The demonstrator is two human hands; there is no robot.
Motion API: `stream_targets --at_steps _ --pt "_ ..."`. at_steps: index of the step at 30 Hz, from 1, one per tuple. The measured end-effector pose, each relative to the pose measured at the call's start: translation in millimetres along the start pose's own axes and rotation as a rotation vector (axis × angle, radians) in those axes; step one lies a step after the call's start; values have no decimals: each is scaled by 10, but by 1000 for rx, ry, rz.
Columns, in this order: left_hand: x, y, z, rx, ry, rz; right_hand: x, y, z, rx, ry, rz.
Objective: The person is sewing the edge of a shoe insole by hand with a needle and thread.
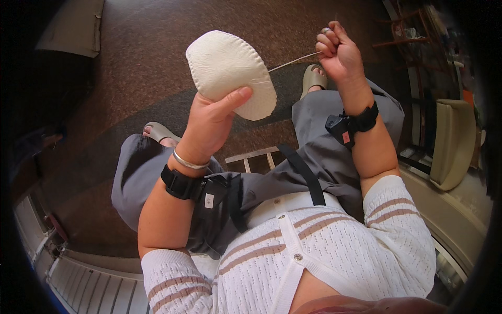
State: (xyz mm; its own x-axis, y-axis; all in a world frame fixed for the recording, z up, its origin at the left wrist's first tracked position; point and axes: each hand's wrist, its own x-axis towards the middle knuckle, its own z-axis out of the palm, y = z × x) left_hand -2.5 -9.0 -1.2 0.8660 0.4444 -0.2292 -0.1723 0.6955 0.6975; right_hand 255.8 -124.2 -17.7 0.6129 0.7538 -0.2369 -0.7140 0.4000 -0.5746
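Note:
My left hand (219, 114) grips the lower edge of a cream-coloured padded piece (227, 62), with my thumb across its face. Stitches run along its curved rim, and its material cannot be told for certain. From its right edge a pale thread (294, 61) runs taut up to my right hand (337, 49), which is raised to the right with the fingers curled and thumb and forefinger pinched together. A thin tip, perhaps a needle, shows faintly above that pinch.
Below my hands are my knees in grey trousers (325, 125) and a small wooden frame (253, 154) between them. A pale box-like object (72, 23) stands at the upper left. A reddish rack (411, 39) and a beige curved panel (451, 145) are at the right.

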Motion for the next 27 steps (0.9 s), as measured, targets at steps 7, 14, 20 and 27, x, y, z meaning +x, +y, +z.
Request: stream_targets --at_steps 7,14,20,27 --pt "-48 179 5 -5 -70 70 187 -192 -258 -245 449 -327" --pt "-52 180 2 10 -28 52 86 230 -152 -494 120 -182" --pt "-26 136 16 61 38 13 -436 685 466 -845 -338 -52" --pt "-9 129 39 44 80 12 -495 750 504 -847 -484 -14"
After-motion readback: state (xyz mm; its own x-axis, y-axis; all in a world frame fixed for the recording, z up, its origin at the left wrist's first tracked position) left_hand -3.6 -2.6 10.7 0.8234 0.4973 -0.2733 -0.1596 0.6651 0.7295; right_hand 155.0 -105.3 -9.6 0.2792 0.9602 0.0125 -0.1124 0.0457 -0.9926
